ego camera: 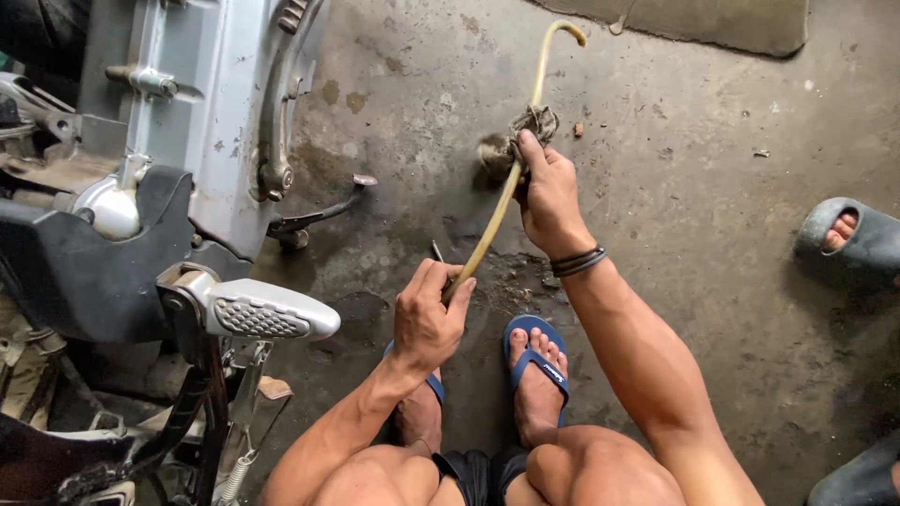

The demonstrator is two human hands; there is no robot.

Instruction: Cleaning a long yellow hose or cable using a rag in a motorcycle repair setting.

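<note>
At the far left a silver motorcycle engine casing is standing over the dirty concrete floor, with a ribbed footpeg jutting out nearer to us and a bent lever just right of the casing. We are squatting in blue flip-flops. Our left hand is pinching the near end of a yellowish hose between closed fingers. The hose is running up and away to the right, its far end curling like a hook. Our right hand, banded at the wrist, is clamping a grimy rag around the hose at mid-length. At the right edge someone else's foot in a grey slide sandal is resting.
</note>
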